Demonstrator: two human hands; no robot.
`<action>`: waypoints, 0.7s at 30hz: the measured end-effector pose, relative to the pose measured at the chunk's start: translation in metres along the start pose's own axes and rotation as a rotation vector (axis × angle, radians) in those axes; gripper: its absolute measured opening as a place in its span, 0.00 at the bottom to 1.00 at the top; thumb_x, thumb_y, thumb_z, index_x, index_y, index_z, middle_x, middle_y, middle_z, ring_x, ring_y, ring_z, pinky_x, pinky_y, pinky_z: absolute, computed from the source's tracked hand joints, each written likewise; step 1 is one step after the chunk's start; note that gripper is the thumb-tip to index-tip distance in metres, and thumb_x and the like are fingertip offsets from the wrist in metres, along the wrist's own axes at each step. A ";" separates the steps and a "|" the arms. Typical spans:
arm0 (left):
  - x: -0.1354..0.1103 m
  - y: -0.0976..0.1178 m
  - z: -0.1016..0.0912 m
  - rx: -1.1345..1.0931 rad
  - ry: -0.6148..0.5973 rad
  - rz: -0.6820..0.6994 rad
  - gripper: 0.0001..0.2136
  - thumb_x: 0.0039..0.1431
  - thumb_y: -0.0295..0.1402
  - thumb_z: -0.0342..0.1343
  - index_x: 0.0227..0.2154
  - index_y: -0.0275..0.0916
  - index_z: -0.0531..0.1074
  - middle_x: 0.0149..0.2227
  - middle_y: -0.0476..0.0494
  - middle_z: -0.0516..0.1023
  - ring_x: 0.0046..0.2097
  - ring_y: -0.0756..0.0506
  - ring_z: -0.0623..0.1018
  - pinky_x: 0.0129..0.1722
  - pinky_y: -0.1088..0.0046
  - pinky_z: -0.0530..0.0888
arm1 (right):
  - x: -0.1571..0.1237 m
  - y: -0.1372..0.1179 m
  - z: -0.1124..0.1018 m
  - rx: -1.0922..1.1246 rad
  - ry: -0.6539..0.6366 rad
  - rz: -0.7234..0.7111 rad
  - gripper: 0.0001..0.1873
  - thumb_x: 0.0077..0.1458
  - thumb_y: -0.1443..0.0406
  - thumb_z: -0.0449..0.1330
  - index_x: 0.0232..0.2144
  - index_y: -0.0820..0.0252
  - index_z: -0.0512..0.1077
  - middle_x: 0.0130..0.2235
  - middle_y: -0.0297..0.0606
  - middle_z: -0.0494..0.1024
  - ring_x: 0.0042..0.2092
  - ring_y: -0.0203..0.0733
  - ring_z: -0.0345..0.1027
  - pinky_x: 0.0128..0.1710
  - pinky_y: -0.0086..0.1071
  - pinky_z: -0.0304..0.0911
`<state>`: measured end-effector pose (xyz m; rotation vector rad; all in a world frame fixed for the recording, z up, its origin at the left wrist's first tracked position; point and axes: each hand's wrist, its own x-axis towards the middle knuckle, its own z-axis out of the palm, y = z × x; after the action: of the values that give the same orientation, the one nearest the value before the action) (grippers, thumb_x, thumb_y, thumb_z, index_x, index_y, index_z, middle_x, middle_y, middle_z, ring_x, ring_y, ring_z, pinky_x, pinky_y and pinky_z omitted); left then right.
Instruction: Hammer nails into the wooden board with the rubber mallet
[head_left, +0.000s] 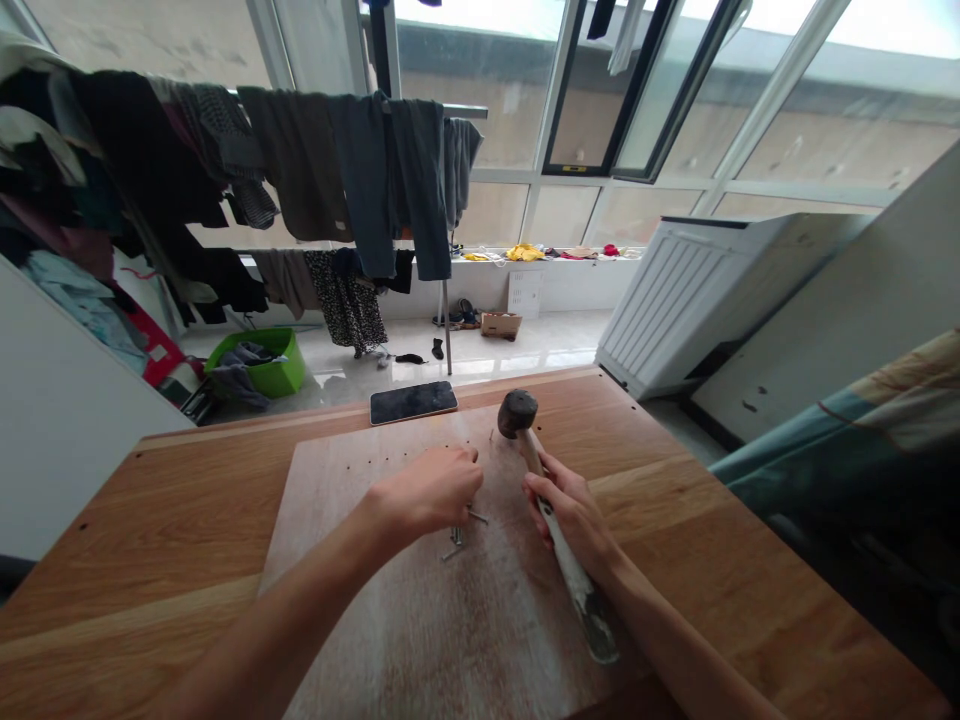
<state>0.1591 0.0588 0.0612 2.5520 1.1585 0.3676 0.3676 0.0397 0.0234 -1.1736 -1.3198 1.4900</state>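
My right hand (568,505) is wrapped around the worn wooden handle of a hammer (574,580). Its dark, blunt head (517,413) is raised over the far right part of a pale board (360,600). A thin nail (491,434) stands upright in the board just left of the hammer head. My left hand (439,485) is closed above the board, its fingertips turned away, so what they hold is hidden. Several loose nails (457,537) lie below that hand. A row of small dark dots (376,461) runs along the board's far side.
The board rests on a wooden table (172,520), with a black phone (414,403) at its far edge. Beyond are a rack of hanging clothes (360,180), a green basin (281,365) and a cardboard box (500,325). A white appliance (660,290) stands at right, near a curtain (847,420).
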 end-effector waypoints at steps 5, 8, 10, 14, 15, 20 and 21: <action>0.011 -0.019 -0.009 -0.160 0.055 -0.008 0.10 0.43 0.19 0.61 0.18 0.41 0.69 0.21 0.53 0.70 0.24 0.49 0.70 0.24 0.74 0.65 | 0.000 -0.002 0.001 0.008 0.007 0.002 0.13 0.56 0.53 0.60 0.33 0.55 0.66 0.18 0.20 0.65 0.14 0.29 0.53 0.11 0.23 0.56; 0.020 -0.039 0.000 -0.332 0.214 -0.098 0.07 0.50 0.23 0.59 0.31 0.40 0.75 0.27 0.51 0.77 0.28 0.49 0.75 0.28 0.76 0.70 | 0.000 -0.004 0.002 0.008 0.021 0.013 0.12 0.55 0.54 0.60 0.33 0.55 0.66 0.18 0.21 0.64 0.14 0.29 0.53 0.11 0.24 0.55; 0.024 -0.051 0.012 -0.440 0.380 -0.176 0.10 0.54 0.25 0.57 0.39 0.40 0.75 0.29 0.51 0.78 0.28 0.50 0.75 0.29 0.77 0.72 | 0.000 -0.005 0.003 0.002 0.030 0.019 0.11 0.55 0.55 0.60 0.32 0.55 0.67 0.17 0.21 0.64 0.14 0.30 0.53 0.10 0.24 0.55; 0.027 -0.061 0.035 -0.513 0.556 -0.232 0.07 0.58 0.29 0.57 0.39 0.39 0.77 0.30 0.50 0.79 0.28 0.52 0.75 0.29 0.78 0.72 | -0.001 -0.006 0.003 -0.008 0.035 0.026 0.10 0.55 0.56 0.59 0.33 0.55 0.68 0.16 0.22 0.64 0.14 0.30 0.53 0.11 0.24 0.54; 0.026 -0.062 0.037 -0.514 0.556 -0.226 0.06 0.59 0.29 0.57 0.37 0.39 0.77 0.30 0.50 0.79 0.29 0.51 0.75 0.30 0.78 0.72 | -0.001 -0.006 0.003 -0.012 0.035 0.024 0.10 0.55 0.56 0.59 0.32 0.55 0.67 0.16 0.22 0.64 0.14 0.30 0.53 0.11 0.24 0.54; 0.023 -0.061 0.041 -0.488 0.516 -0.191 0.05 0.58 0.27 0.56 0.36 0.39 0.76 0.32 0.50 0.80 0.29 0.52 0.75 0.31 0.77 0.73 | -0.003 -0.008 0.002 -0.019 0.021 0.017 0.11 0.56 0.55 0.59 0.32 0.55 0.66 0.15 0.21 0.63 0.14 0.29 0.51 0.11 0.23 0.54; 0.023 -0.061 0.041 -0.479 0.515 -0.188 0.05 0.58 0.27 0.56 0.35 0.39 0.76 0.31 0.50 0.79 0.29 0.52 0.75 0.31 0.77 0.73 | -0.003 -0.008 0.002 -0.017 0.020 0.018 0.12 0.56 0.55 0.59 0.32 0.55 0.66 0.15 0.21 0.63 0.14 0.29 0.51 0.11 0.23 0.54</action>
<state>0.1468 0.1070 0.0028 1.9637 1.2683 1.1475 0.3663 0.0374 0.0317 -1.2110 -1.3142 1.4792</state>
